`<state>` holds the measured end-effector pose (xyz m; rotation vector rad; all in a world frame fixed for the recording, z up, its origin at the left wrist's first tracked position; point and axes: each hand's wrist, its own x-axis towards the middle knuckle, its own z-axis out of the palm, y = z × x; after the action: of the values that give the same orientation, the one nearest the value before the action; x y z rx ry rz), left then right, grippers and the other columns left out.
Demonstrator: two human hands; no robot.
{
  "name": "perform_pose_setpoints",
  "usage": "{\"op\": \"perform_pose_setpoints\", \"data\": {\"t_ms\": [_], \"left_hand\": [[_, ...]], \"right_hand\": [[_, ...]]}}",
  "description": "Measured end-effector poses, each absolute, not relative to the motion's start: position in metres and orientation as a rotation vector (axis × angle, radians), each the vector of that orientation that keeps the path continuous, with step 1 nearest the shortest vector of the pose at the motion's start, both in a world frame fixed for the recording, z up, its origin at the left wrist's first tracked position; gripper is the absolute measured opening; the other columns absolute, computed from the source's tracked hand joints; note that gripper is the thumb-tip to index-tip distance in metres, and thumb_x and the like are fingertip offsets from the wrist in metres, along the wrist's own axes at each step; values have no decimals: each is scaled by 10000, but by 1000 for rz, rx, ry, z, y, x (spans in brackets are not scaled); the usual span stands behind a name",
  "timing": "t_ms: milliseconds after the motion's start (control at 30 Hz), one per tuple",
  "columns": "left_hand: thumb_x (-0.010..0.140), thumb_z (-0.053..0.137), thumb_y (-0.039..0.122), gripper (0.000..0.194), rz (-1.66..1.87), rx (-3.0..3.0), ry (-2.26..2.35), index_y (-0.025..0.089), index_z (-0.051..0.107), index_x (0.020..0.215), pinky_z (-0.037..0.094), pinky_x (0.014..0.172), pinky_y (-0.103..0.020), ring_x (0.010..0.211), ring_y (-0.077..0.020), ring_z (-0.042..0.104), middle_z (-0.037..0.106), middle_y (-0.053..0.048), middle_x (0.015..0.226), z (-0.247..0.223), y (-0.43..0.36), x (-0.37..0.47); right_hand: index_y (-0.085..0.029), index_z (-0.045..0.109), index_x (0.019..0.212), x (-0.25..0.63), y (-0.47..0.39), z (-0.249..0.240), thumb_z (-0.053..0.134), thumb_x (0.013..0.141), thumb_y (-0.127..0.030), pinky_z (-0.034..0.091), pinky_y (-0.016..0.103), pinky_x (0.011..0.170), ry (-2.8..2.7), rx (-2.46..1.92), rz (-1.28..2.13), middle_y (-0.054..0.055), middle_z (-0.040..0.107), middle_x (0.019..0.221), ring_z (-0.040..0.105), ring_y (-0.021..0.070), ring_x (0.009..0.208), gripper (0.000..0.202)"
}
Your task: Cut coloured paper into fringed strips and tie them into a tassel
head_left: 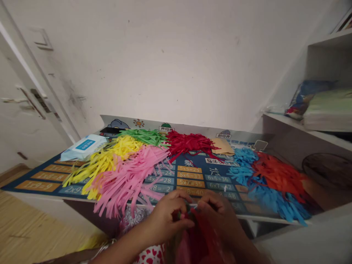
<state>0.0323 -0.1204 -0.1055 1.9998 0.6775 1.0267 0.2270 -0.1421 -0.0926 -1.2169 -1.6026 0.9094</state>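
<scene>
At the table's front edge, both of my hands are closed close together. My left hand (167, 216) has curled fingers and a thumb near a small green and pink bit too dim to name. My right hand (218, 211) pinches the top of some red, sheer-looking material (202, 234), which hangs down between the hands. Just left of my left hand, a pink fringed paper bundle (129, 176) droops over the edge. Below it show silvery tinsel strands (134, 216) and a heart-patterned cloth (150, 255).
Yellow (110, 159), green (145, 136) and dark red (189, 143) fringe bundles lie behind. To the right are blue (268, 196) and orange-red (277, 174) ones. A wipes pack (84, 146), black phone (111, 131) and brown paper piece (222, 146) sit farther back. White shelves (291, 126) stand right.
</scene>
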Motion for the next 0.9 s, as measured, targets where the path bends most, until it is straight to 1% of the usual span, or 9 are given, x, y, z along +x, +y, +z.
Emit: {"op": "perform_pose_setpoints", "data": {"t_ms": [167, 333, 433, 600, 667, 700, 800, 833, 900], "left_hand": [[789, 636, 333, 324, 927, 1848, 708, 200, 406, 604, 424, 676, -257, 732, -155, 585, 659, -38, 801, -105, -124, 36], [740, 632, 291, 334, 946, 1815, 872, 203, 351, 581, 329, 571, -225, 592, -109, 450, 515, 33, 618, -117, -128, 46], [711, 585, 191, 153, 915, 1754, 912, 203, 433, 708, 309, 553, -215, 579, -100, 407, 491, 55, 651, -117, -129, 46], [684, 605, 135, 271, 702, 1649, 736, 199, 476, 914, 381, 632, -216, 690, -115, 490, 548, 48, 775, -106, -125, 39], [731, 609, 160, 251, 720, 1684, 750, 202, 489, 947, 418, 698, -238, 767, -133, 539, 586, 27, 852, -104, -123, 38], [766, 593, 174, 228, 760, 1723, 785, 203, 497, 971, 432, 745, -257, 819, -147, 559, 603, 8, 902, -103, -123, 39], [846, 517, 209, 195, 902, 1793, 920, 201, 498, 1040, 446, 844, -310, 940, -186, 584, 623, -41, 1000, -101, -124, 47], [854, 505, 217, 208, 921, 1785, 947, 201, 489, 1060, 452, 843, -318, 935, -189, 590, 625, -43, 993, -100, -125, 51], [840, 517, 217, 289, 914, 1740, 988, 203, 462, 1124, 469, 805, -316, 872, -181, 601, 620, -30, 950, -99, -126, 59]], "right_hand": [[-187, 627, 554, 228, -145, -89, 633, 739, -345, 352, 232, 536, -1692, -1311, 945, -9, 558, 569, 499, 133, 558, 244], [-183, 611, 597, 225, -147, -98, 616, 784, -339, 360, 224, 555, -1699, -1294, 979, -10, 581, 605, 508, 125, 580, 244], [-182, 605, 614, 226, -147, -101, 603, 796, -370, 346, 221, 527, -1684, -1298, 1032, -19, 561, 572, 489, 117, 538, 261], [-182, 606, 608, 232, -147, -99, 602, 801, -396, 363, 226, 533, -1670, -1322, 1066, -14, 575, 577, 503, 122, 540, 288], [-186, 655, 712, 231, -149, -100, 625, 783, -408, 395, 235, 557, -1659, -1348, 1033, -7, 604, 623, 532, 142, 584, 235], [-191, 681, 819, 230, -150, -102, 660, 752, -413, 424, 246, 587, -1659, -1347, 1032, 0, 632, 678, 561, 160, 630, 233], [-210, 651, 1099, 217, -155, -112, 799, 592, -356, 490, 336, 788, -1722, -1308, 1042, 30, 687, 934, 619, 241, 876, 548], [-210, 654, 1096, 212, -156, -116, 815, 560, -313, 486, 368, 845, -1738, -1306, 1047, 36, 688, 987, 615, 261, 936, 569], [-200, 691, 991, 201, -157, -123, 780, 577, -242, 496, 381, 853, -1715, -1319, 1095, 38, 702, 977, 623, 265, 936, 425]]}}
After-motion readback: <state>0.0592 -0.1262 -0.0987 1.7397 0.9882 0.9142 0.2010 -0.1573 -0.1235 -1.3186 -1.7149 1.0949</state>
